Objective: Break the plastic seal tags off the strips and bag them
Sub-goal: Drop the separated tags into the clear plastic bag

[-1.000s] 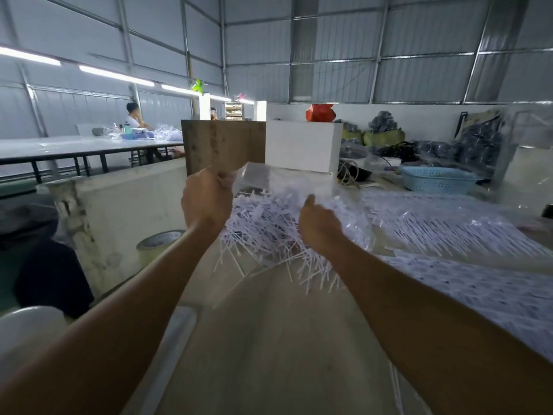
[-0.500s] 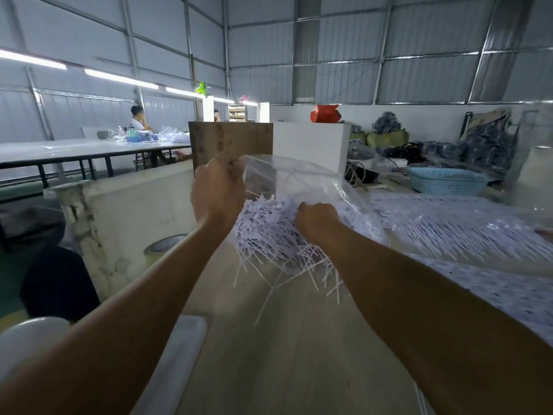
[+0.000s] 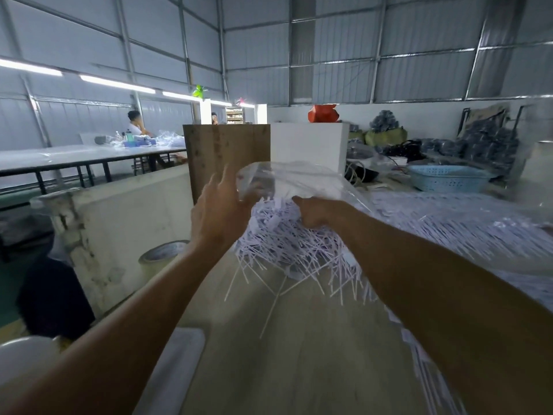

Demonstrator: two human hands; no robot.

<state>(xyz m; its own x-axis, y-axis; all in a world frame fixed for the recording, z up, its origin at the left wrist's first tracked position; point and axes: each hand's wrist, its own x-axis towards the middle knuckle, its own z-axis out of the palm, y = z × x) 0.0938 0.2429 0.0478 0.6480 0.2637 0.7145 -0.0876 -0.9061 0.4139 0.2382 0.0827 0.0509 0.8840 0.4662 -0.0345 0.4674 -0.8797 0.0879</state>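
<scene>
Heap of white plastic seal tags (image 3: 287, 235) lying mid-table, half under clear plastic bag (image 3: 299, 181). Right hand (image 3: 317, 211) gripping bunch of tags, fingers curled. Left hand (image 3: 220, 211) touching bag mouth, fingers spread. Advice: hold mouth wide, feed stems first. Blue basket (image 3: 446, 178) sitting far right, contents unclear.

Left hand (image 3: 220, 214): raised, forearm extended, fingers straight and spread, gripping nothing. Right hand (image 3: 318, 212): forearm extended from the right, fingers curled under; whether they grip cannot be told.
</scene>
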